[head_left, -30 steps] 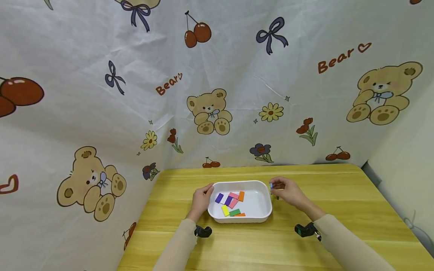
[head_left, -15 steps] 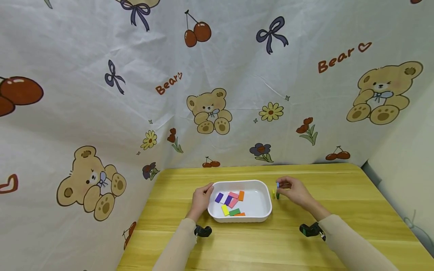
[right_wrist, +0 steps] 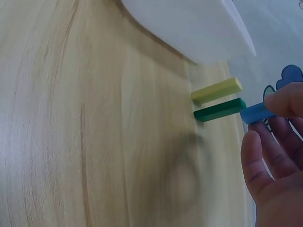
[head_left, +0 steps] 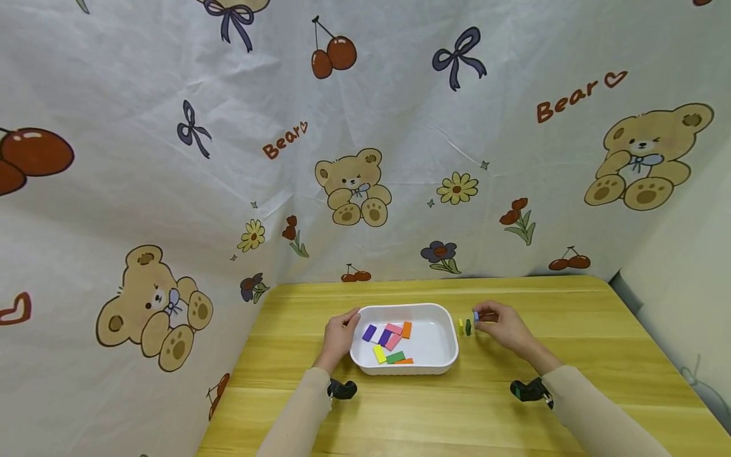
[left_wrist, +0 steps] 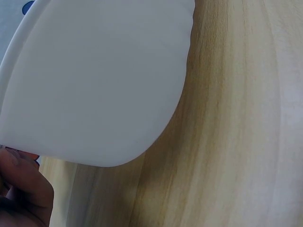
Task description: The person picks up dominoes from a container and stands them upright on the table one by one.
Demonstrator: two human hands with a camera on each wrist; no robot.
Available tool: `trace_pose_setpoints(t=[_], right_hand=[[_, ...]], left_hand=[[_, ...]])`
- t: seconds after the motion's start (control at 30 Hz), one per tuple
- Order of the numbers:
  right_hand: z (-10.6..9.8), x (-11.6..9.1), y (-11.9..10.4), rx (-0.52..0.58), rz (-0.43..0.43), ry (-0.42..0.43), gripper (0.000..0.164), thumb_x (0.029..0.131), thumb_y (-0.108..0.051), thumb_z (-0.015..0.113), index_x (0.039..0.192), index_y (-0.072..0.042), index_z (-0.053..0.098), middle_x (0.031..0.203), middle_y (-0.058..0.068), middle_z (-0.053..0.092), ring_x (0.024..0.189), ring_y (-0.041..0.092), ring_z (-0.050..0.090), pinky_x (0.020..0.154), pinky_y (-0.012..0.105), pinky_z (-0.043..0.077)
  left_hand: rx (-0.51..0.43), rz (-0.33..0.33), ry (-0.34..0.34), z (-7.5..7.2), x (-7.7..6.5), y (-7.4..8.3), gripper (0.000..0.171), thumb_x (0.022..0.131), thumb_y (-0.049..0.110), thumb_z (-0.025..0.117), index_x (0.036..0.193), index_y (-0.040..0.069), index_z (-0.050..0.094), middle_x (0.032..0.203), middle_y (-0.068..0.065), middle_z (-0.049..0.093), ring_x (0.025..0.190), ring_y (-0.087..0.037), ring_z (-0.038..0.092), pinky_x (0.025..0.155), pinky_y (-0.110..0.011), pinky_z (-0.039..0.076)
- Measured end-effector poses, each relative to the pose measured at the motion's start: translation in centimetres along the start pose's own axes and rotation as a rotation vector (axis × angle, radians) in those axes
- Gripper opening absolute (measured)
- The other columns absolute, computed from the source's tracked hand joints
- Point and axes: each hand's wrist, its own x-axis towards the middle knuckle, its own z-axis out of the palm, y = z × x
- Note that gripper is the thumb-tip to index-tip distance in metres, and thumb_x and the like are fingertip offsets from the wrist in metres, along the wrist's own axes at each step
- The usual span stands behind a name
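Note:
My left hand (head_left: 337,339) holds the left rim of a white plastic tray (head_left: 434,339); its thumb and fingers (left_wrist: 26,177) show at the tray's corner in the left wrist view. Between thumb and fingers, my right hand (head_left: 505,327) pinches a blue domino block (right_wrist: 255,113), apart from the tabletop. Just left of it, a yellow domino block (right_wrist: 218,91) and a green domino block (right_wrist: 220,110) stand upright on the table, side by side with a small gap. They are near the tray's right end.
Inside the tray lie several flat blocks: purple, white, pink, an orange one (head_left: 407,330), a yellow one (head_left: 379,355) and a green one (head_left: 395,358). The wooden table (head_left: 422,412) meets a patterned cloth (head_left: 400,254) at its back and left.
My right hand has moved right with the blue domino block, away from the tray, then slightly lower. The standing yellow and green blocks have come into full view. My left hand stays at the tray.

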Motion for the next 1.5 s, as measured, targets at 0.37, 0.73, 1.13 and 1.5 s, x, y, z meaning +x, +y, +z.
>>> trace_pose_setpoints(t=[0.37,0.73,1.13,1.5], right_hand=[[0.2,0.6,1.9,0.006,0.065,-0.026,0.033,0.096,-0.005,0.069,0.127,0.007,0.061,0.128,0.027,0.064,0.118,0.042,0.066,0.09,0.042,0.063],[0.9,1.1,2.6,0.015,0.082,-0.047,0.032,0.096,-0.001,0.066,0.125,0.009,0.06,0.127,0.03,0.063,0.116,0.043,0.066,0.084,0.035,0.064],[1.4,1.3,2.9,-0.059,0.099,-0.015,0.031,0.095,-0.003,0.068,0.124,0.006,0.062,0.121,0.026,0.067,0.11,0.037,0.067,0.087,0.041,0.063],[1.3,1.0,3.0,-0.042,0.098,-0.023,0.038,0.093,-0.002,0.069,0.129,0.008,0.06,0.124,0.029,0.065,0.112,0.041,0.066,0.083,0.037,0.064]], left_hand=[[0.005,-0.008,-0.003,-0.1,-0.1,0.1,0.035,0.106,0.032,0.06,0.137,0.017,0.069,0.141,-0.007,0.066,0.136,-0.03,0.059,0.111,-0.048,0.051],[0.008,-0.001,0.011,0.0,0.1,0.1,0.035,0.106,0.032,0.06,0.136,0.016,0.07,0.137,-0.007,0.069,0.131,-0.028,0.063,0.108,-0.046,0.054],[0.005,-0.003,0.017,0.1,0.1,0.1,0.033,0.106,0.033,0.061,0.134,0.02,0.071,0.137,-0.007,0.069,0.13,-0.028,0.063,0.108,-0.046,0.054],[0.009,0.006,0.012,0.0,0.0,0.1,0.034,0.106,0.029,0.06,0.135,0.014,0.07,0.137,-0.008,0.069,0.131,-0.029,0.063,0.107,-0.046,0.054]])
